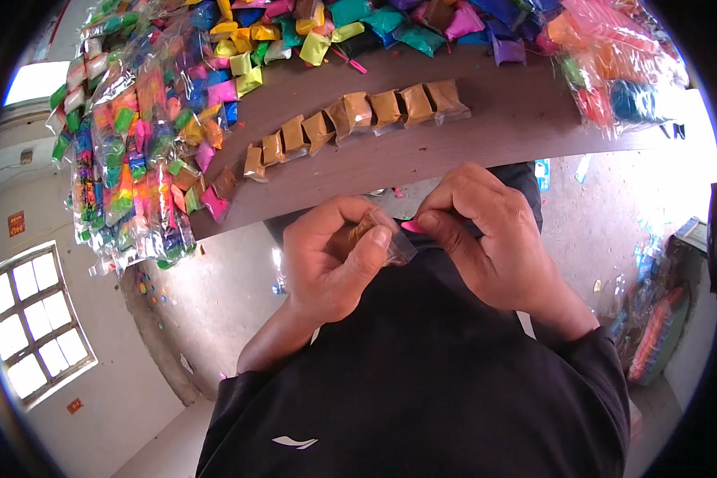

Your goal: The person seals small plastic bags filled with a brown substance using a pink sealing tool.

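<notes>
My left hand (331, 259) is closed round a small clear packet (396, 239) with brown contents, its thumb pressed on the near side. The packet's clear end points toward my right hand (486, 237), whose thumb and fingers pinch a small bright pink piece (412, 226). Both hands are in front of my body, just off the table's near edge. Beyond them on the brown table (295, 92), a slanting row of several brown packets (386, 110) lies side by side.
Many colourful packets (315, 48) are heaped along the table's far side. Clear bags of coloured packets (127, 151) fill the left end, and more bags (613, 64) lie at the right. Wrappers and a long pink bag (657, 334) are on the floor at right.
</notes>
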{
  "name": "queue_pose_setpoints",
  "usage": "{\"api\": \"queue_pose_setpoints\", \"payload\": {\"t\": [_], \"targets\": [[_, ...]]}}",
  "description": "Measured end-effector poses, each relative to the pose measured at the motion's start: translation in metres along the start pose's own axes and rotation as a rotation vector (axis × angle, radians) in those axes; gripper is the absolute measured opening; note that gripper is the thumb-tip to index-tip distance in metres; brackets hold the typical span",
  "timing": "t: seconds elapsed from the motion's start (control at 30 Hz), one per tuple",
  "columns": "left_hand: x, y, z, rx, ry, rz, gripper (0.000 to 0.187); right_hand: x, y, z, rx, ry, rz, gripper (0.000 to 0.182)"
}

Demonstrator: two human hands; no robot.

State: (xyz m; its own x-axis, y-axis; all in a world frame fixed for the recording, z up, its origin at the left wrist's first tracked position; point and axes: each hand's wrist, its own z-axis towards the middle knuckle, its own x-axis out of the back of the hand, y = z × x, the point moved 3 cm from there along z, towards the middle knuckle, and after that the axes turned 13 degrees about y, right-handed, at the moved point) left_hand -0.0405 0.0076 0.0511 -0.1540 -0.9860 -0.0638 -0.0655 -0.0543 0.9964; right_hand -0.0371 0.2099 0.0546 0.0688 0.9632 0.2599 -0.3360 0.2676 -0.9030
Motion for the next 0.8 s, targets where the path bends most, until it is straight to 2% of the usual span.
{"api": "queue_pose_setpoints", "payload": {"t": [0.33,0.43,0.53,0.6,0.7,0.8], "targets": [[-0.001,0.002,-0.001,0.038,-0.029,0.019,0.014,-0.002,-0.002,-0.001,0.013,-0.046,-0.001,0.012],[-0.004,0.003,-0.003,0.049,-0.013,0.029,0.013,-0.006,-0.001,-0.005,-0.1,0.01,0.065,0.014],[-0.006,0.008,-0.002,-0.01,-0.024,0.103,0.013,-0.007,-0.001,-0.008,-0.188,-0.01,0.222,0.018],[-0.006,0.015,0.001,-0.239,-0.014,0.272,0.014,-0.006,-0.005,-0.008,-0.191,-0.065,0.262,0.023],[-0.007,0.017,0.002,-0.334,-0.021,0.315,0.013,-0.006,-0.006,-0.008,-0.08,-0.003,0.235,0.024],[-0.008,0.018,0.002,-0.369,0.009,0.336,0.012,-0.012,0.002,-0.016,-0.112,0.04,0.358,0.023]]}}
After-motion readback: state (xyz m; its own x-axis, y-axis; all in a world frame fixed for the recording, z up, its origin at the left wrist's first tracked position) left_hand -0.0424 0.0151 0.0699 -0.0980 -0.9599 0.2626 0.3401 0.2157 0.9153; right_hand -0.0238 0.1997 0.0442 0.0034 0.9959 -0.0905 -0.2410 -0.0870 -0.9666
